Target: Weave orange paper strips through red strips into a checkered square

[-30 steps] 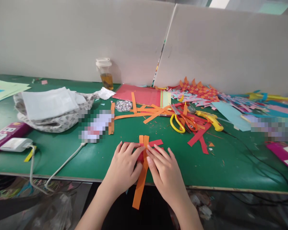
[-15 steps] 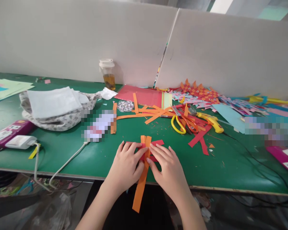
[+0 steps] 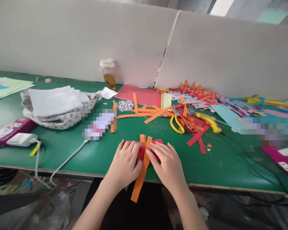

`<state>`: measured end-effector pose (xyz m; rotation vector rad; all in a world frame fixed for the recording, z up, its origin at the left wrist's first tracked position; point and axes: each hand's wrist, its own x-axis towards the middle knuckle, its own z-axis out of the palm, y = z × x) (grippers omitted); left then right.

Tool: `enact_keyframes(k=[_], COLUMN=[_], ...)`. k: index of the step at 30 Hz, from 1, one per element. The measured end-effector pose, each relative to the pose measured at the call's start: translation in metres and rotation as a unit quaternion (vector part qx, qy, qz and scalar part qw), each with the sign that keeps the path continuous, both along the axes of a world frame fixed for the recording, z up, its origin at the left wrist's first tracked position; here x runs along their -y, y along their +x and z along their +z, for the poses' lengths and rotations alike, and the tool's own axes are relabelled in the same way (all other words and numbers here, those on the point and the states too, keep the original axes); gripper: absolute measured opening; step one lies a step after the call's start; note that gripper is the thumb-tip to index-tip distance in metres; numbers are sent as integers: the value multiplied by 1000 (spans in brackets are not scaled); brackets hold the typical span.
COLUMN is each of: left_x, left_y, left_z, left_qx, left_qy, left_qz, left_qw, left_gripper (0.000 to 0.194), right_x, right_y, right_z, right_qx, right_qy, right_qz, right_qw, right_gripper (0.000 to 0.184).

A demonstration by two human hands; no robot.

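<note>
My left hand (image 3: pixel 126 161) and my right hand (image 3: pixel 167 163) lie side by side on the green table (image 3: pixel 91 153) near its front edge. Between them runs a set of orange paper strips (image 3: pixel 140 179) crossed by red strips (image 3: pixel 156 142). The orange strips hang over the table edge toward me. The fingers of both hands are curled and press on the crossing of the strips; the fingertips pinch the paper there.
Loose orange strips (image 3: pixel 148 111) and red strips (image 3: pixel 196 135), yellow scissors (image 3: pixel 177 123), a yellow tool (image 3: pixel 210 121) and woven paper pieces (image 3: pixel 196 91) lie behind. A jar (image 3: pixel 108 73), a cloth bag (image 3: pixel 55 108), a power strip (image 3: pixel 8 129) and a white cable (image 3: pixel 64 163) are at the left.
Both hands have slid a little further onto the crossing of the strips, covering more of the red paper. The camera has shifted slightly.
</note>
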<state>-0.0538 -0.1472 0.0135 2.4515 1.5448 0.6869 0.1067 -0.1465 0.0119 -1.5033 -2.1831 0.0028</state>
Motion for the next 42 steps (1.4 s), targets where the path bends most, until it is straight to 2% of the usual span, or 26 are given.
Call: enact_keyframes(k=[5, 11, 17, 19, 21, 24, 26, 28, 32, 34, 37, 39, 42], left_x=[0, 0, 1, 1, 1, 1, 1, 1, -1, -2, -3, -3, -4], left_y=[0, 0, 1, 0, -1, -3, -3, -3, -1, 0, 2, 2, 3], left_z=[0, 1, -4, -7, -9, -11, -10, -8, -3, -2, -2, -3, -3], left_qx=[4, 0, 11, 33, 63, 90, 79, 53, 0, -17, -28, -31, -38], left_qy=[4, -1, 22, 51, 77, 71, 47, 35, 36, 32, 26, 26, 34], left_qz=[-1, -2, 8, 48, 117, 186, 166, 101, -26, -44, -44, -44, -45], left_qw=[1000, 1000, 1000, 997, 988, 976, 982, 993, 999, 998, 998, 998, 998], left_gripper=[23, 20, 31, 37, 42, 44, 36, 28, 34, 35, 34, 32, 29], right_x=[-3, -5, -4, -4, -4, -4, -4, -5, -5, -6, -5, -4, 0], right_y=[6, 14, 12, 12, 12, 14, 14, 14, 12, 12, 16, 21, 27], right_z=[-6, -3, -3, -5, -5, -6, -7, -6, -4, -4, -5, -6, -7], right_qx=[49, 83, 69, 68, 67, 67, 64, 59, 48, 37, -8, -63, -129], right_qy=[0, -30, -23, -23, -23, -24, -21, -17, -22, -23, 3, 33, 73], right_qz=[22, 58, 54, 51, 50, 49, 48, 49, 49, 50, 35, 4, -55], right_qw=[999, 994, 996, 996, 996, 996, 997, 997, 997, 998, 999, 997, 987], right_gripper=[30, 33, 34, 35, 35, 36, 36, 36, 35, 36, 48, 51, 46])
